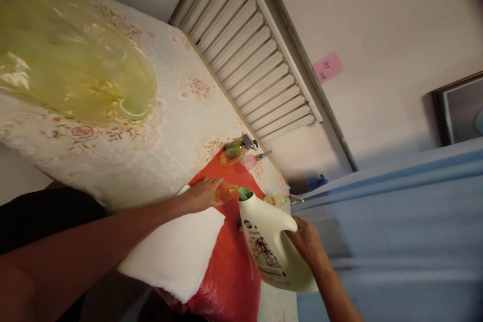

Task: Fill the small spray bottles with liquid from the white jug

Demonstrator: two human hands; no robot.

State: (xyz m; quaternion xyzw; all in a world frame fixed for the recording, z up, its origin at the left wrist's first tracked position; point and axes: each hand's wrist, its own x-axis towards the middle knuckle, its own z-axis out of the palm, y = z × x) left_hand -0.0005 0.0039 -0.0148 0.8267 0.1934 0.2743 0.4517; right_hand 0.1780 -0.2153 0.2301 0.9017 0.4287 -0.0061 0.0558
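Observation:
My left hand (pixel 202 195) is closed round a small clear bottle (pixel 227 192) that looks yellow-orange against the red plastic. With my right hand (pixel 305 239) I grip the handle of a large pale jug (pixel 264 221) with a printed label. The jug is tilted, its green spout (pixel 245 193) right at the small bottle's neck; I cannot tell whether liquid is flowing. Close by on the red plastic sheet (pixel 230 266) are a spray bottle (pixel 233 152) with a grey trigger head and a pinkish bottle (pixel 248 162). Another clear bottle (pixel 277 200) lies partly behind the jug.
A folded white towel (pixel 177 246) lies under my left forearm. On the floral tablecloth (pixel 173 126) rests a big yellowish transparent plastic container or bag (pixel 75 55) with a green ring (pixel 133 109). A slatted radiator (pixel 245 45) borders the table; blue fabric (pixel 407 231) hangs at right.

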